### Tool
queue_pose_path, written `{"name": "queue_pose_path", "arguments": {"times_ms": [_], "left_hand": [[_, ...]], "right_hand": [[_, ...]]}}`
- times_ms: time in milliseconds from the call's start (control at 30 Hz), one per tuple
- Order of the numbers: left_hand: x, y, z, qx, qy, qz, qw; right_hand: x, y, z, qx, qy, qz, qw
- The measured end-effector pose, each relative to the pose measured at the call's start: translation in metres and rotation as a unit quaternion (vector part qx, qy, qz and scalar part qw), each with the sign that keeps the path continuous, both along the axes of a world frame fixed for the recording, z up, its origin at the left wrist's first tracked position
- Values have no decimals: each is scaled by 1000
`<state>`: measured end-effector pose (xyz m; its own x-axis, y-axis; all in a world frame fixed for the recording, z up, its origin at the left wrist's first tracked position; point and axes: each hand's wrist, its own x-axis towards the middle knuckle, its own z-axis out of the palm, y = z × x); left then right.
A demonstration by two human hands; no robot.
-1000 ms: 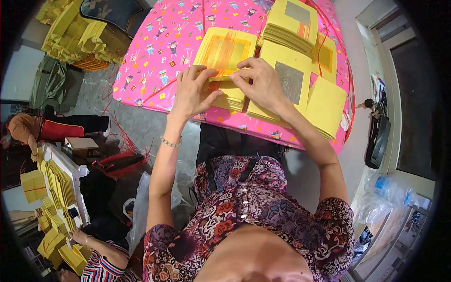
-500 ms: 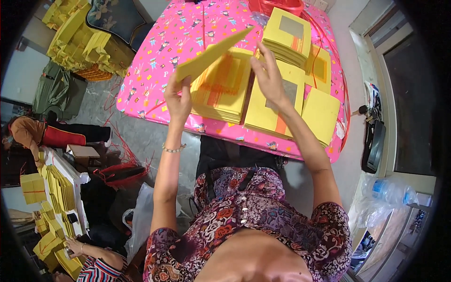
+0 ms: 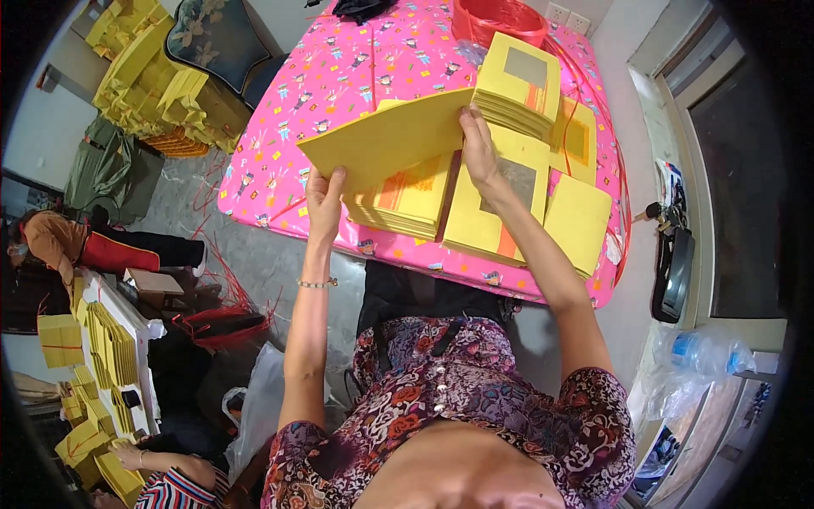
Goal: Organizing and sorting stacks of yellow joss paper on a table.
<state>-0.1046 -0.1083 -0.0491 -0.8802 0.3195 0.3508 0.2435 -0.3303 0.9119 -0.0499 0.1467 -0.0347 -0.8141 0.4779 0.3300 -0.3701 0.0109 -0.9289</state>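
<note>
A flat yellow paper piece [image 3: 386, 140] is held up at a tilt over the table, its plain side toward me. My left hand [image 3: 325, 197] pinches its near left corner, thumb on top. My right hand [image 3: 479, 151] has closed fingers at its right edge. Partly hidden beneath lies a stack of yellow pieces with orange print [image 3: 411, 191]. Just right of it, under my right wrist, is a yellow stack with a grey rectangle [image 3: 519, 182] on top.
Another grey-windowed stack [image 3: 517, 68], an orange-framed piece [image 3: 577, 136] and a plain yellow stack [image 3: 581, 216] share the pink table [image 3: 314, 93]. Red straps [image 3: 500, 21] coil at the back. At left, two other people work by a white table [image 3: 140, 339] with yellow bundles.
The paper piece has turned from nearly edge-on to show its broad plain face. My right hand has come down from open fingers onto its right edge.
</note>
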Motion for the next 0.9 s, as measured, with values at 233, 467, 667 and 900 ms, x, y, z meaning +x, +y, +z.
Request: {"name": "queue_pose_path", "arguments": {"times_ms": [233,467,667,900], "left_hand": [[20,19,35,1,-61,-142,988],[34,51,47,-31,-69,-231,970],[36,59,45,9,-55,-258,964],[32,54,47,7,-55,-157,986]], "right_hand": [[13,-11,25,-54,-94,115,987],[25,-49,24,-21,-37,251,967],[39,-42,22,46,-57,249,966],[43,-24,13,-174,-38,203,963]]}}
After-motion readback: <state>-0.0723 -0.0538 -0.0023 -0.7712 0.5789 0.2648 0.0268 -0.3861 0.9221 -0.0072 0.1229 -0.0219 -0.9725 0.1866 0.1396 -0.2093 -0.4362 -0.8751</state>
